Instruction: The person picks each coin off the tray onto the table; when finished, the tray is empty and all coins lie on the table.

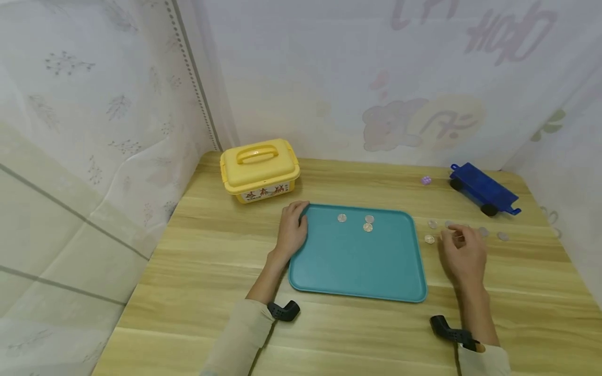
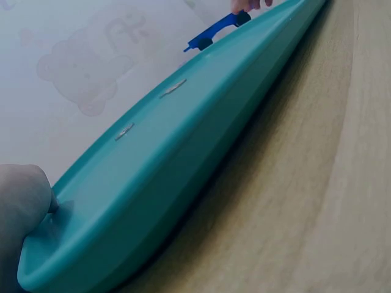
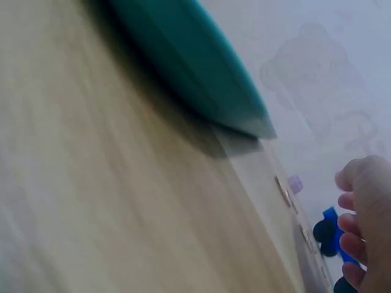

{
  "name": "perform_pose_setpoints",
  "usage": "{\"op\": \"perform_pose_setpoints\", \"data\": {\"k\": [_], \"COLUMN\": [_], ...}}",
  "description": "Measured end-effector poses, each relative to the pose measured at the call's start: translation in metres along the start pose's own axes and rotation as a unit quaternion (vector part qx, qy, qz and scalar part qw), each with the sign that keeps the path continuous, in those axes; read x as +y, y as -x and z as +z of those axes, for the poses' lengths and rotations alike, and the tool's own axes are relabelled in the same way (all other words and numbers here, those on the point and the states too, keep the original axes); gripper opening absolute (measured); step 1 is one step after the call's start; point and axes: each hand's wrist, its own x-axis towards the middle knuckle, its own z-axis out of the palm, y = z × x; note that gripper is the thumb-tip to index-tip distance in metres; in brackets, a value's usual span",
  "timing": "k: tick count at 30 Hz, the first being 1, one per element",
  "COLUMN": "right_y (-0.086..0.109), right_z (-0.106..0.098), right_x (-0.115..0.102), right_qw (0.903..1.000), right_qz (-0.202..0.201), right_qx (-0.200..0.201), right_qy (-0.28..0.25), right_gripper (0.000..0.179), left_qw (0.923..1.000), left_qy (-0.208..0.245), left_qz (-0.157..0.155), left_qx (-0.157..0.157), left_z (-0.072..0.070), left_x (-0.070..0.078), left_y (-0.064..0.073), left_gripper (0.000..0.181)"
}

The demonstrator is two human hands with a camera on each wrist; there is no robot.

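Note:
A teal tray [image 1: 357, 261] lies on the table. My left hand [image 1: 292, 230] holds its far left corner, with the thumb over the rim in the left wrist view. Near the tray's far edge lie three coins: one silvery coin [image 1: 342, 218] alone, and a second silvery coin [image 1: 369, 219] beside a gold-toned coin [image 1: 368, 227]. My right hand [image 1: 466, 256] hovers right of the tray, above several loose coins, its fingers loosely bent and nothing visible in them. Around it are a gold-toned coin [image 1: 429, 239] and a silvery coin [image 1: 503, 236]; the hand partly hides others.
A yellow lidded box [image 1: 260, 169] with a handle stands behind the tray's left corner. At the back right are a blue toy trailer [image 1: 484, 188] with black wheels and a small purple cube [image 1: 426, 180]. Patterned curtains border the wooden table [image 1: 197, 292].

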Motion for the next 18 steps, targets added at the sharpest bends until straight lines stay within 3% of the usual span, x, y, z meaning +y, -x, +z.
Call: {"op": "perform_pose_setpoints", "data": {"k": [4, 9, 15, 18], "right_y": [-0.001, -0.002, 0.002, 0.007], "right_z": [0.008, 0.033, 0.073, 0.092], "right_x": [-0.015, -0.045, -0.081, -0.095], "right_qw": [0.9992, 0.9955, 0.9815, 0.9757], "right_qz": [-0.018, -0.047, -0.103, -0.108], "right_qx": [-0.014, -0.066, -0.136, -0.171], "right_qy": [-0.034, -0.049, -0.086, -0.086], "right_gripper": [0.02, 0.02, 0.018, 0.02], "left_qw": [1.0, 1.0, 1.0, 1.0], "left_qy": [0.001, -0.004, -0.002, 0.001], "left_qz": [0.002, -0.001, 0.005, 0.004], "left_qx": [0.001, 0.002, 0.0, -0.001], "left_z": [0.0, 0.001, 0.0, -0.001], "left_x": [0.0, -0.001, -0.001, 0.0], "left_y": [0.0, 0.0, -0.001, 0.0], "left_gripper": [0.038, 0.038, 0.038, 0.039]}}
